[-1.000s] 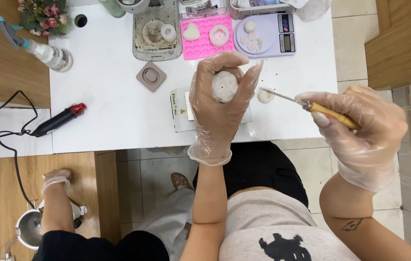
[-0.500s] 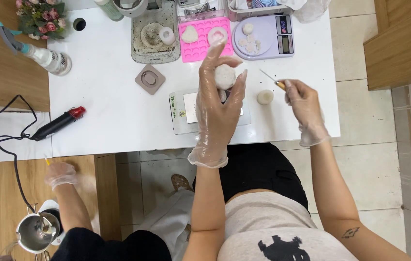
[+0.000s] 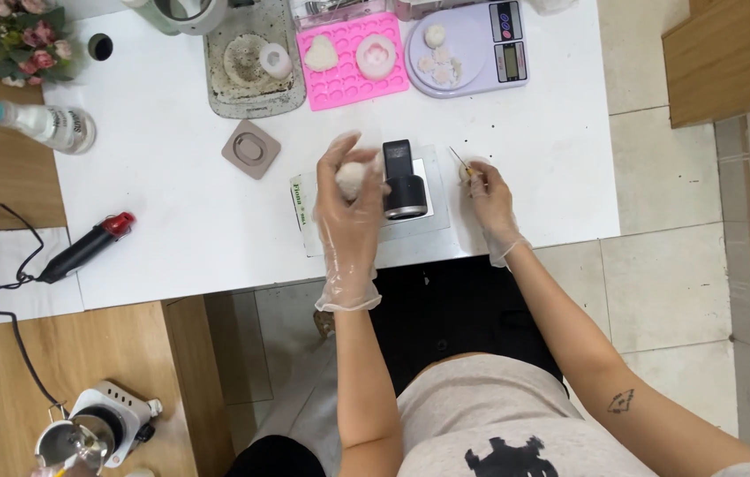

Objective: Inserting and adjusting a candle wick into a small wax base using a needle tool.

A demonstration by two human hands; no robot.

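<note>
Over a white table (image 3: 172,212), seen from above: left hand (image 3: 350,208) in a clear disposable glove, fingers curled around a small pale rounded piece (image 3: 353,177), held just above the tabletop. Right hand (image 3: 489,199), also gloved, resting on the table to the other side, fingers pinched on a thin stick (image 3: 458,157) beside a small pale lump (image 3: 466,173); whether touching the lump, cannot tell. Between the two hands, a black cylindrical device (image 3: 404,181) standing on a flat grey mat (image 3: 432,225). Farther out, toward the table's back edge: a pink silicone mould (image 3: 339,84) holding two pale shaped pieces, a lilac kitchen scale (image 3: 472,53) with small pale pieces on its pan, a stained metal tray (image 3: 233,93) with a pale ring on it, and a small brownish square dish (image 3: 251,148). At the left edge, a black heat tool with a red tip (image 3: 83,249), a clear spray bottle (image 3: 48,124) and a bunch of pink flowers (image 3: 17,40). Below left, on a wooden floor (image 3: 4,371), a small white hotplate (image 3: 114,420) bearing a metal pot (image 3: 66,446).
</note>
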